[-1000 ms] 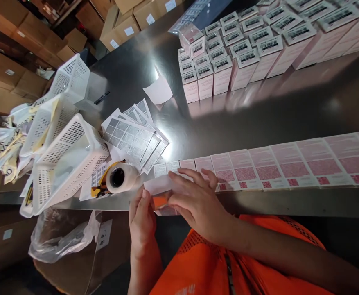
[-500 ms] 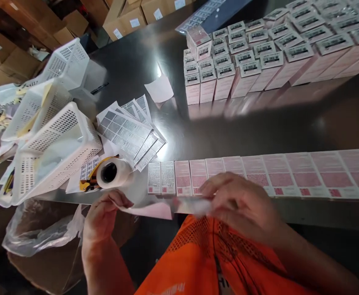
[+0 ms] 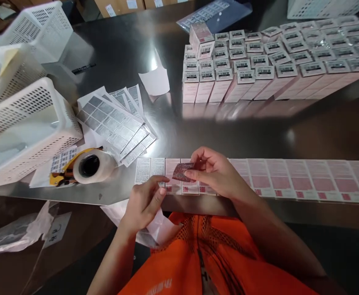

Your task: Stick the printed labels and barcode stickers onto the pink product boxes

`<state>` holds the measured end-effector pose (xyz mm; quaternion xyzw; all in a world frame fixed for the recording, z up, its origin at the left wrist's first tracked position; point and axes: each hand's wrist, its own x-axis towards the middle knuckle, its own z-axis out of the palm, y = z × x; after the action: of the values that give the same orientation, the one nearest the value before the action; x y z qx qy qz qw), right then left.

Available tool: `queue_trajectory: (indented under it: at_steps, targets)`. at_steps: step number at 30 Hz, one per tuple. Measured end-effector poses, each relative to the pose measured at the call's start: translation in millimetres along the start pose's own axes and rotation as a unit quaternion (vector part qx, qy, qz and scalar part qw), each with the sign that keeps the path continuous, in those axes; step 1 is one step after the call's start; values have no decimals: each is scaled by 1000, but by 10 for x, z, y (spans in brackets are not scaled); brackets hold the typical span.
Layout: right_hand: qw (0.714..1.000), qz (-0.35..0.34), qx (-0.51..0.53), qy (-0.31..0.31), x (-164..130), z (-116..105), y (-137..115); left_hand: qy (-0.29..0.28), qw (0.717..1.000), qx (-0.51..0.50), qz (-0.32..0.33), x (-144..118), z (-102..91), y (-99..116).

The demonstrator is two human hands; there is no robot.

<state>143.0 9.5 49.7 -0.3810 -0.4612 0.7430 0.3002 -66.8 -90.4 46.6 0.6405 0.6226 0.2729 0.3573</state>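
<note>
right hand [image 3: 216, 172] pinches a pink label [image 3: 182, 172]; left hand [image 3: 144, 200] just beside, fingers loosely curled, empty.

Head view, downward (close) over table [image 3: 290, 123]

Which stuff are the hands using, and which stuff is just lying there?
In use:
right hand pinching a small dark label
left hand at the table edge
row of pink boxes lying flat

Lying about:
tape roll
label sheets
white baskets
standing pink boxes
</note>
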Motion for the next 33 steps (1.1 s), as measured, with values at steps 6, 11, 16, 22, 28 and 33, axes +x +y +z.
queue_trajectory:
  at_steps: [6, 11, 16, 22, 28, 33]
  targets:
    - [1000, 23, 10, -19, 79, 73, -12, -18, 998, -54, -35, 64, 48, -69]
    - [999, 30, -3, -10, 150, 107, 61, 14, 992, -94, -77, 89, 93, -96]
    - [976, -72, -190, 75, 187, 117, 153, -4, 985, -102, -137, 55, 108, -88]
    - [930, -76, -343, 111, 229, 119, 191, -28, 978, -51, -198, 66, 157, -66]
    - [908, -50, -397, 127, 320, 137, 244, -68, 973, 58, -212, 138, 164, -48]
    - [891, -38, -431, 136, 379, 177, 253, -118, 958, 138, -221, 190, 164, 7]
